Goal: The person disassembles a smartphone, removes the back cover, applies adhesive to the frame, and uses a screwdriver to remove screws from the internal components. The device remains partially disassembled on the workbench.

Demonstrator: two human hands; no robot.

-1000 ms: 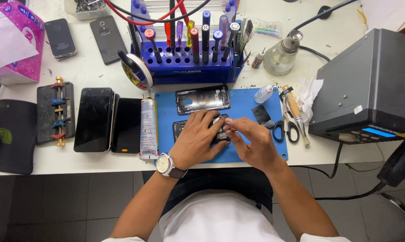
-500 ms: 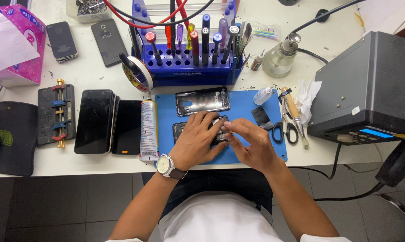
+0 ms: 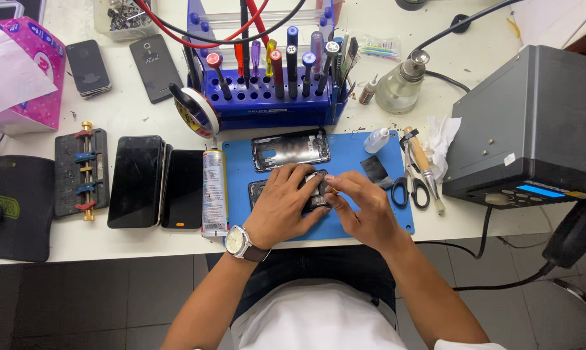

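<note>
Single head view, looking steeply down from above the blue mat; near range, the mat centred, the person's lap below it.

white worktable, grey tiled floor

**Desk and what lies on it**

My white desk carries: a blue work mat before me; a blue tool rack; a spray can on its side; two dark phones side by side; a black clamp jig; a pink tissue box; a glass bottle; scissors; a grey station box.
</note>
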